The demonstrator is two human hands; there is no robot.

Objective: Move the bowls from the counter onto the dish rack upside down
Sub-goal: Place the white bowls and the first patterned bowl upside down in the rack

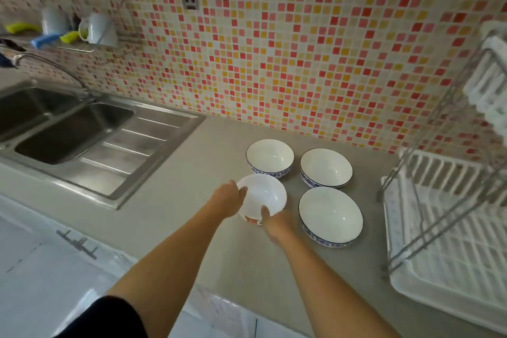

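Observation:
Both hands hold a white bowl with a red mark on its side (264,195), tilted a little above the grey counter. My left hand (229,199) grips its left rim and my right hand (275,223) grips its near rim. Three blue-patterned white bowls stand upright on the counter: one at the back left (270,156), one at the back right (326,167), one at the front right (330,212). The white dish rack (450,261) with a metal frame stands at the right, its lower tray holding no bowls.
A steel double sink (68,132) with a drainboard and a faucet (52,66) lies at the left. A wall shelf with mugs (97,29) hangs above it. The mosaic tile wall runs behind the counter. The rack's upper tier (488,90) overhangs at the far right.

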